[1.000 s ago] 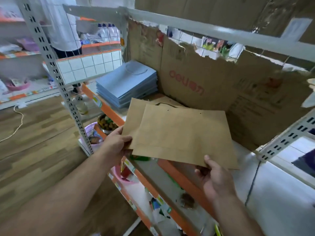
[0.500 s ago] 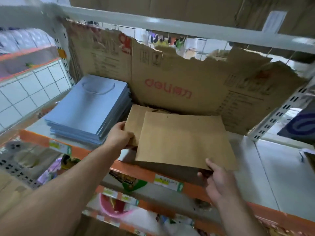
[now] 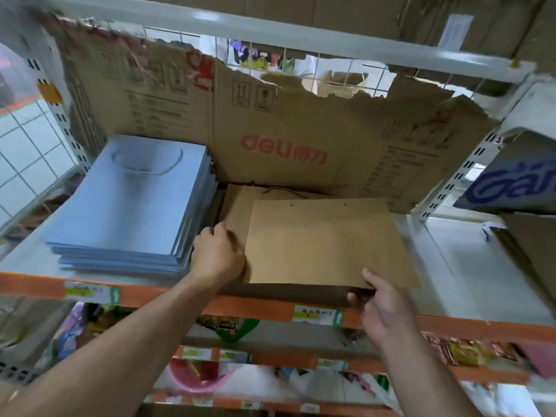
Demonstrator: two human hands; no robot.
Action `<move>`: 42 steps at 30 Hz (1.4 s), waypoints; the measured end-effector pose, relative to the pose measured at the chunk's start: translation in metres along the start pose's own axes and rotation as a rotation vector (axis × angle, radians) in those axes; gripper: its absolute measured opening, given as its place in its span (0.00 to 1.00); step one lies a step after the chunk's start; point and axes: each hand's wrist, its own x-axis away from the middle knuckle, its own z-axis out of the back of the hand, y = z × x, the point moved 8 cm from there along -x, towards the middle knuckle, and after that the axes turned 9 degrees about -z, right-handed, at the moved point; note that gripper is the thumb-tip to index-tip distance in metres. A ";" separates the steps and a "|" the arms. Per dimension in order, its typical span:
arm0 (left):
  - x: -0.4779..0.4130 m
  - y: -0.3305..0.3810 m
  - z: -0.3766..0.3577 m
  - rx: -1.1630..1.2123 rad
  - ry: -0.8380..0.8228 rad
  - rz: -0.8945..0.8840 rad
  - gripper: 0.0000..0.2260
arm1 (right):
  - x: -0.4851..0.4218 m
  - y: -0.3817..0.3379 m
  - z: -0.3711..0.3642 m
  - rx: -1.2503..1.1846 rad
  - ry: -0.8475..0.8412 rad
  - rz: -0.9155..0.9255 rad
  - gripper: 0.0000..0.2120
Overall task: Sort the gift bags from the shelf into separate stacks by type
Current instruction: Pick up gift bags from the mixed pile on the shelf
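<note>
A flat brown kraft gift bag (image 3: 325, 242) lies level over the shelf, its near edge pinched by my right hand (image 3: 377, 302), thumb on top. Under it, shifted left, lies a second brown bag (image 3: 236, 212) with a dark cord handle at its far edge. My left hand (image 3: 218, 254) holds the left edge of the brown bags, fingers curled under. To the left on the same shelf sits a neat stack of pale blue gift bags (image 3: 132, 203) with white cord handles.
A torn cardboard sheet (image 3: 285, 139) printed "deli" stands along the back of the white shelf (image 3: 469, 272), whose front lip is orange. More brown bags lie at the far right (image 3: 529, 248). Lower shelves hold colourful packets and a pink bowl (image 3: 192, 377).
The view has swung from the aisle to face the shelf. Both hands have carried the brown bags forward and down, so they now lie over the shelf beside the blue stack.
</note>
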 end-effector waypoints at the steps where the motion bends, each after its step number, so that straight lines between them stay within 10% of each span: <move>1: 0.004 -0.004 -0.001 0.014 -0.017 -0.001 0.31 | 0.001 -0.001 -0.002 -0.008 0.003 0.000 0.05; 7: 0.033 -0.018 -0.007 -0.066 -0.111 -0.102 0.38 | 0.004 -0.004 -0.021 -0.030 -0.010 0.013 0.04; 15: 0.067 -0.002 0.000 -0.261 -0.003 -0.329 0.14 | -0.003 0.003 -0.071 0.008 -0.089 0.001 0.05; 28: 0.052 0.002 -0.001 -0.349 -0.191 -0.329 0.21 | -0.024 0.029 -0.050 0.408 0.116 -0.184 0.12; 42: 0.067 0.046 -0.016 -0.352 -0.049 -0.406 0.20 | 0.024 0.000 -0.020 0.644 0.270 0.354 0.07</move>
